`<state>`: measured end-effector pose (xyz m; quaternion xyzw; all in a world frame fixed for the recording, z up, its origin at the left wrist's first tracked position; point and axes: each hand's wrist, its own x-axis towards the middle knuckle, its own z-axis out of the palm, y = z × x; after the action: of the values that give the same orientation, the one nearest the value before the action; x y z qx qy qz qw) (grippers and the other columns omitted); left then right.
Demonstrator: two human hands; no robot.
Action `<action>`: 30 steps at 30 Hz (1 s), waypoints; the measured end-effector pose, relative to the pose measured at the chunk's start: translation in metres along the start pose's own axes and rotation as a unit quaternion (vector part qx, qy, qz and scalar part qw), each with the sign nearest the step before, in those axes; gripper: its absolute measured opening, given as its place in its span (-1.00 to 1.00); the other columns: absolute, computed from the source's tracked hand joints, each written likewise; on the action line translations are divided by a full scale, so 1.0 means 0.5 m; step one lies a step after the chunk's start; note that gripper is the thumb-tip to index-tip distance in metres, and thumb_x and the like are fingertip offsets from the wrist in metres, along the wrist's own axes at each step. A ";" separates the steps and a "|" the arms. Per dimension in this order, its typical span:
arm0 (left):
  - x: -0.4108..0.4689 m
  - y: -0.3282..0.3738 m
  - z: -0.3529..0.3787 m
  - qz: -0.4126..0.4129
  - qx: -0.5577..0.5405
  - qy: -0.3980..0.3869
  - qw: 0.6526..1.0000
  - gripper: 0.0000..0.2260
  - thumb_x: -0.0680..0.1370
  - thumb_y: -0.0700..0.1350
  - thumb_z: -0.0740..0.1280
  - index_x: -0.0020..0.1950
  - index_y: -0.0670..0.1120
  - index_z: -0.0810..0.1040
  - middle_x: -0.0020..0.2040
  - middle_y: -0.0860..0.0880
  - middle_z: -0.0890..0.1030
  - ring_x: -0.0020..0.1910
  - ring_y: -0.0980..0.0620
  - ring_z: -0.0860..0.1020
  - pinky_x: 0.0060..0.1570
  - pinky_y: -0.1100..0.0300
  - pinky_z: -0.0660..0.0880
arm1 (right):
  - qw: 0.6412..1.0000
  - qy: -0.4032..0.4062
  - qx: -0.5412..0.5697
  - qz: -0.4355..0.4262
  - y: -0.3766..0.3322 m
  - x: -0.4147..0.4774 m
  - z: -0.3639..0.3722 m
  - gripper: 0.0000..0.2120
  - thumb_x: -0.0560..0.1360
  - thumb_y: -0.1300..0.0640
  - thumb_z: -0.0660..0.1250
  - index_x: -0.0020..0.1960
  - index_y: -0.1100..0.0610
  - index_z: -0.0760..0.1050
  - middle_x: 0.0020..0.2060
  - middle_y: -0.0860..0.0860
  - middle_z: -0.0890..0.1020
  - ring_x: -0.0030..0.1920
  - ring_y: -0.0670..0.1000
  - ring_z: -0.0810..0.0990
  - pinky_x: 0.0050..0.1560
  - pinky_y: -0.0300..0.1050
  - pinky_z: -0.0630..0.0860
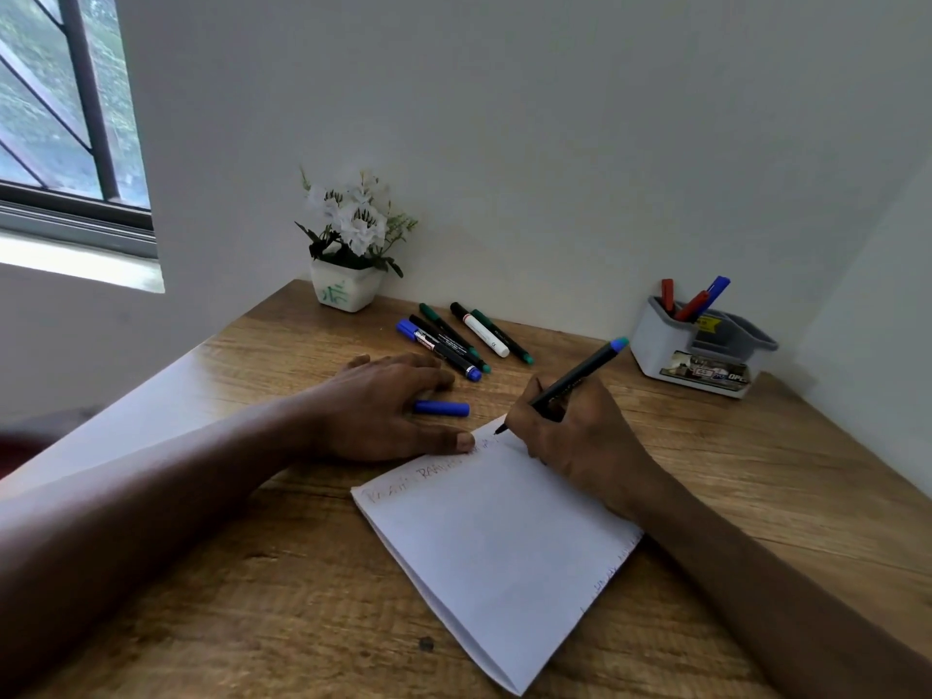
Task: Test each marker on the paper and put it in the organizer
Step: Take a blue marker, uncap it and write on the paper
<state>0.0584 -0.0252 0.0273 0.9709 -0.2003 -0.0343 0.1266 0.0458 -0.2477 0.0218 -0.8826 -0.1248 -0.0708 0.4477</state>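
Front centre on brown wooden desk (252, 572): folded white paper sheet (504, 547). Behind it, row of capped markers (464, 340). Rear left: white potted flowers (345, 274). Rear right: grey plastic organizer (706, 358).

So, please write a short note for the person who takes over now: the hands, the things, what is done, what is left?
Left hand: open, flat on the wooden table, thumb on the white paper sheet; a blue cap lies by its fingers.
Right hand: holds the black marker with blue end, tip on the paper.
Done: two red markers and one blue marker stand in the grey plastic organizer.
Left: finish this test, then the loose markers near the wall.
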 end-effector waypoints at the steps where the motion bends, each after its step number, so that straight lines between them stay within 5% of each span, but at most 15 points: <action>1: -0.001 0.000 0.000 0.000 0.001 -0.001 1.000 -0.21 0.46 0.46 0.21 0.61 0.11 0.20 0.64 0.08 0.15 0.57 0.04 0.17 0.54 -0.08 0.13 | 1.000 -0.004 0.004 0.001 0.001 -0.001 0.001 -0.87 0.48 0.09 0.44 -0.18 0.14 0.59 -0.44 -0.06 0.60 -0.36 -0.14 0.57 -0.29 -0.17 0.54; 12: -0.003 -0.004 0.001 0.005 -0.010 0.001 1.000 -0.19 0.44 0.47 0.20 0.60 0.11 0.22 0.62 0.09 0.17 0.56 0.06 0.20 0.51 -0.06 0.17 | 0.999 -0.008 -0.018 -0.045 0.002 -0.003 -0.001 -0.85 0.46 0.11 0.44 -0.23 0.16 0.58 -0.42 0.07 0.61 -0.37 -0.09 0.55 -0.29 -0.09 0.54; 18: -0.003 0.001 -0.004 0.006 -0.005 -0.007 1.000 -0.16 0.41 0.48 0.16 0.60 0.10 0.21 0.63 0.08 0.17 0.56 0.05 0.19 0.51 -0.05 0.17 | 0.998 0.016 -0.026 -0.045 0.003 -0.004 0.002 -0.87 0.45 0.11 0.44 -0.25 0.09 0.57 -0.42 -0.02 0.60 -0.36 -0.12 0.56 -0.34 -0.23 0.50; 24: -0.004 0.002 -0.004 0.004 -0.007 -0.006 1.000 -0.18 0.43 0.47 0.17 0.60 0.11 0.21 0.63 0.09 0.16 0.56 0.04 0.19 0.49 -0.04 0.16 | 0.999 0.026 -0.023 -0.026 0.000 -0.002 -0.001 -0.82 0.47 0.09 0.44 -0.24 0.16 0.57 -0.38 0.11 0.61 -0.36 -0.05 0.55 -0.30 -0.05 0.55; 28: -0.003 0.001 -0.003 0.007 -0.005 -0.005 1.000 -0.22 0.46 0.44 0.19 0.60 0.10 0.21 0.63 0.07 0.17 0.56 0.04 0.19 0.51 -0.05 0.16 | 0.998 0.057 -0.026 -0.026 0.004 -0.004 0.006 -0.81 0.46 0.05 0.43 -0.29 0.07 0.55 -0.43 0.00 0.59 -0.40 -0.15 0.54 -0.42 -0.32 0.46; 30: -0.002 0.000 -0.004 0.008 -0.004 -0.004 1.000 -0.23 0.48 0.44 0.20 0.60 0.10 0.21 0.63 0.07 0.17 0.56 0.04 0.20 0.51 -0.05 0.17 | 0.997 0.067 -0.019 -0.015 0.005 -0.003 0.004 -0.80 0.46 0.03 0.42 -0.27 0.12 0.56 -0.40 0.05 0.60 -0.42 -0.14 0.52 -0.42 -0.29 0.45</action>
<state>0.0577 -0.0244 0.0292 0.9687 -0.2081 -0.0376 0.1303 0.0454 -0.2479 0.0182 -0.8821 -0.1064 -0.1384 0.4375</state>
